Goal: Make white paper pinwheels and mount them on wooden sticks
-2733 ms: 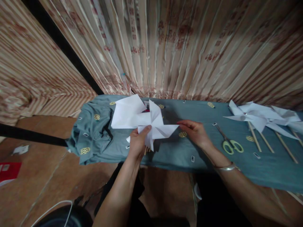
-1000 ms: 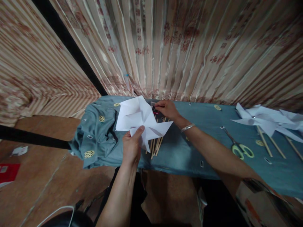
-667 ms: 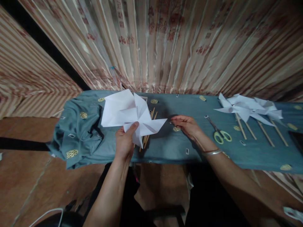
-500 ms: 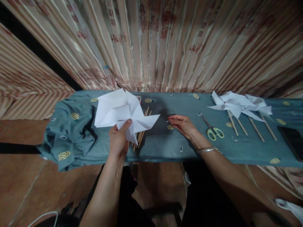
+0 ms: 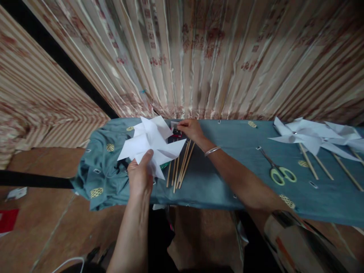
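My left hand (image 5: 140,175) pinches a folded white paper pinwheel (image 5: 152,142) near its centre, thumb on top, and holds it over the left part of the cloth. Beyond it, my right hand (image 5: 193,131) reaches to a small red-edged box (image 5: 178,133) with dark contents, partly covered by the pinwheel. The right fingertips are pressed together at the box's edge; what they hold, if anything, is too small to make out. Several wooden sticks (image 5: 183,167) lie just right of the pinwheel. White paper sheets (image 5: 162,125) show behind it.
Finished-looking pinwheels on sticks (image 5: 307,134) lie at the right. Scissors with green handles (image 5: 280,174) rest left of them. A blue-green patterned cloth (image 5: 222,182) covers the narrow table, bunched at its left end. A pleated curtain (image 5: 199,76) hangs behind.
My right hand has moved left and away from me, from over the bare cloth to the small box. The pinwheel in my left hand has shifted off the paper stack. The view has turned left.
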Motion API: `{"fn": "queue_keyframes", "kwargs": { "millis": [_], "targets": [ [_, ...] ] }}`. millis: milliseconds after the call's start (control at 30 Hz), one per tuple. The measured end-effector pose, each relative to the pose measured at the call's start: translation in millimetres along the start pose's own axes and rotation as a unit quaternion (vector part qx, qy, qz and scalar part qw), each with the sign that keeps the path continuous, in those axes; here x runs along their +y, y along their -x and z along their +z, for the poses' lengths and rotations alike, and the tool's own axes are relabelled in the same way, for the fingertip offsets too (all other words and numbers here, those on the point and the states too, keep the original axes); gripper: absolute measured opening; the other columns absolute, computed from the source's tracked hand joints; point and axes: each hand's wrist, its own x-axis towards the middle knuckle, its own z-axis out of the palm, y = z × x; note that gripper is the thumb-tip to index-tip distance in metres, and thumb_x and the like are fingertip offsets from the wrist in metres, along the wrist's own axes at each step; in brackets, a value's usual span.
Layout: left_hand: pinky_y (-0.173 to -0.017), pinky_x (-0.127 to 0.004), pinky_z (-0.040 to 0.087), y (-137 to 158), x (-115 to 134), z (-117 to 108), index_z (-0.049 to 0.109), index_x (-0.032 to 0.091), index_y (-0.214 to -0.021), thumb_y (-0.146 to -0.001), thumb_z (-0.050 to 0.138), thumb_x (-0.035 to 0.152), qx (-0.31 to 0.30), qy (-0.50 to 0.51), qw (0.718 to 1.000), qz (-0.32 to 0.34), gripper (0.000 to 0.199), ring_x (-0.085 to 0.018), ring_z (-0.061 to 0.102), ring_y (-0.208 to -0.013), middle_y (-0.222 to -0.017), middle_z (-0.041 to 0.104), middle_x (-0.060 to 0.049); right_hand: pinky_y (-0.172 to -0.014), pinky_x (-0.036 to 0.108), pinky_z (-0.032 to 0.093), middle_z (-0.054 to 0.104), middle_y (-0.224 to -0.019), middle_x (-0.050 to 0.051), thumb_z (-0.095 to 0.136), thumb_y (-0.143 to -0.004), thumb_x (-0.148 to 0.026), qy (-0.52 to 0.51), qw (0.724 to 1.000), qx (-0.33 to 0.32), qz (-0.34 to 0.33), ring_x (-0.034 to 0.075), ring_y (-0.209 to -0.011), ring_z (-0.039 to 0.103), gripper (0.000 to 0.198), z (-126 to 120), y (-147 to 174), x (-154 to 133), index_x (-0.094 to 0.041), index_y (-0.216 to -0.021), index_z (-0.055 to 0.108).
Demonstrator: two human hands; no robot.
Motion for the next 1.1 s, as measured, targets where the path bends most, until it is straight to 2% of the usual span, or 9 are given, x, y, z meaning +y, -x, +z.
{"fn": "queue_keyframes", "kwargs": {
  "millis": [167, 300, 400, 600, 700, 800, 867, 967, 1100],
  "targets": [
    [-0.085, -0.035, 0.059, -0.3, -1.7, -3.2, 0.072, 0.014, -0.071, -0.042, 0.089, 0.022, -0.010, 0.012, 1.000, -0.024, 0.034, -0.026, 0.074, -0.085, -0.071, 0.075, -0.006, -0.079, 0.032, 0.053, 0.076, -0.077, 0.001, 0.067, -0.071, -0.016, 0.006, 0.999, 0.033, 0.019, 0.019, -0.080, 0.071, 0.010, 7.4, -7.1, -1.7, -0.020, -0.074, 0.076],
    [-0.082, -0.033, 0.059, 0.2, -2.4, -4.5, 0.073, 0.014, -0.070, -0.038, 0.092, 0.023, -0.003, 0.018, 0.999, -0.027, 0.038, -0.023, 0.074, -0.075, -0.071, 0.075, -0.005, -0.074, 0.030, 0.054, 0.076, -0.079, 0.002, 0.067, -0.072, -0.022, -0.022, 0.999, 0.015, 0.022, 0.017, -0.076, 0.069, 0.016, -5.2, 7.8, -6.2, -0.019, -0.083, 0.077],
    [-0.078, -0.032, 0.059, 3.6, -5.3, -3.9, 0.073, 0.014, -0.071, -0.040, 0.092, 0.023, -0.014, 0.016, 1.000, -0.023, 0.038, -0.021, 0.073, -0.072, -0.074, 0.076, -0.006, -0.069, 0.028, 0.053, 0.076, -0.081, 0.002, 0.069, -0.071, -0.029, -0.041, 0.998, -0.021, 0.033, 0.015, -0.072, 0.067, 0.021, -35.2, 44.6, -1.5, -0.018, -0.088, 0.077],
    [-0.059, -0.023, 0.054, 18.9, -23.8, 5.3, 0.073, 0.014, -0.066, -0.045, 0.091, 0.024, -0.081, -0.004, 0.996, -0.031, 0.029, -0.013, 0.066, -0.057, -0.069, 0.074, -0.003, -0.058, 0.029, 0.051, 0.073, -0.067, 0.003, 0.080, -0.059, -0.044, -0.023, 0.987, -0.128, 0.096, 0.015, -0.060, 0.064, 0.028, -116.1, 152.5, 20.7, -0.019, -0.070, 0.074],
    [-0.057, -0.022, 0.051, 29.7, -35.6, 14.0, 0.072, 0.014, -0.064, -0.047, 0.090, 0.025, -0.120, -0.020, 0.991, -0.059, 0.027, -0.011, 0.063, -0.054, -0.065, 0.072, -0.001, -0.060, 0.030, 0.052, 0.073, -0.068, 0.003, 0.080, -0.061, -0.042, 0.008, 0.983, -0.145, 0.113, 0.017, -0.062, 0.066, 0.024, -136.9, 181.8, 28.7, -0.020, -0.068, 0.074],
    [-0.060, -0.024, 0.051, 38.7, -45.1, 23.4, 0.072, 0.015, -0.066, -0.049, 0.089, 0.026, -0.151, -0.036, 0.985, -0.079, 0.027, -0.013, 0.064, -0.055, -0.064, 0.072, 0.000, -0.064, 0.029, 0.051, 0.075, -0.072, 0.001, 0.078, -0.065, -0.030, 0.053, 0.984, -0.128, 0.113, 0.017, -0.067, 0.067, 0.012, -143.0, 189.5, 31.4, -0.022, -0.073, 0.075],
    [-0.062, -0.026, 0.051, 41.7, -50.2, 28.9, 0.072, 0.015, -0.067, -0.050, 0.089, 0.027, -0.163, -0.042, 0.983, -0.079, 0.027, -0.014, 0.065, -0.058, -0.065, 0.072, 0.000, -0.065, 0.029, 0.049, 0.075, -0.075, 0.000, 0.074, -0.070, -0.025, 0.119, 0.983, -0.097, 0.097, 0.017, -0.068, 0.067, 0.009, -144.2, 191.7, 29.4, -0.024, -0.078, 0.076],
    [-0.067, -0.026, 0.052, 41.6, -57.2, 35.1, 0.072, 0.015, -0.067, -0.050, 0.088, 0.026, -0.167, -0.050, 0.983, -0.066, 0.025, -0.014, 0.066, -0.062, -0.067, 0.073, 0.000, -0.067, 0.030, 0.049, 0.075, -0.078, 0.000, 0.065, -0.081, -0.023, 0.230, 0.971, -0.031, 0.054, 0.018, -0.068, 0.067, 0.014, -147.4, 201.3, 23.0, -0.024, -0.088, 0.076],
    [-0.068, -0.025, 0.050, 38.9, -65.3, 39.9, 0.073, 0.016, -0.070, -0.053, 0.086, 0.024, -0.176, -0.061, 0.981, -0.055, 0.023, -0.012, 0.064, -0.062, -0.069, 0.073, 0.001, -0.072, 0.032, 0.052, 0.077, -0.085, 0.003, 0.061, -0.089, -0.024, 0.247, 0.969, 0.023, 0.009, 0.021, -0.075, 0.070, 0.017, -150.8, 222.3, 17.1, -0.023, -0.095, 0.076]
  ]
}}
